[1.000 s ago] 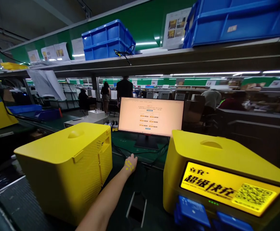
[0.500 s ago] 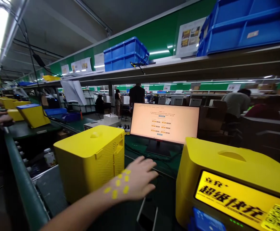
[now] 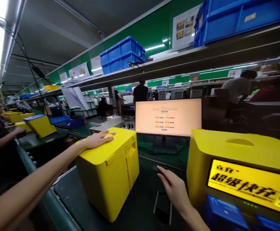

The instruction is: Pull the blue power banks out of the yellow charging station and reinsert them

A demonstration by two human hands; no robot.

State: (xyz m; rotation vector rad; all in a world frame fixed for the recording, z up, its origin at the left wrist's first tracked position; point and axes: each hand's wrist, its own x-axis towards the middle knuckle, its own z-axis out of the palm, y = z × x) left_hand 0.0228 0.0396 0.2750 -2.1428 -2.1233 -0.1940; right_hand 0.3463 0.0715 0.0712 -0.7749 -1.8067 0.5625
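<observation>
My left hand (image 3: 98, 140) lies flat on the lid of a yellow box-shaped cabinet (image 3: 111, 179), fingers stretched over its top. The cabinet stands on the dark green conveyor, with a vent and a latch-like recess on its right face. Between thumb and fingers, my right hand (image 3: 175, 189) pinches a small thin dark object (image 3: 155, 169), too dark to name. Below that hand, a dark flat item with light edges (image 3: 162, 205) lies on the worktop. Right of it stands a second yellow cabinet (image 3: 226, 144) with a lit sign panel and blue power-bank-like blocks in its front.
A lit monitor (image 3: 168, 117) stands behind the hands, cables trailing around its base. Overhead, a shelf carries blue bins (image 3: 122, 55). More yellow cabinets (image 3: 41, 125) stand down the line at left, where a co-worker's arm (image 3: 7, 138) reaches in. People work in the background.
My left hand has gone from between the cabinets to the left cabinet's lid. That cabinet sits nearer and further right. My right hand has come into view, pinching the dark object.
</observation>
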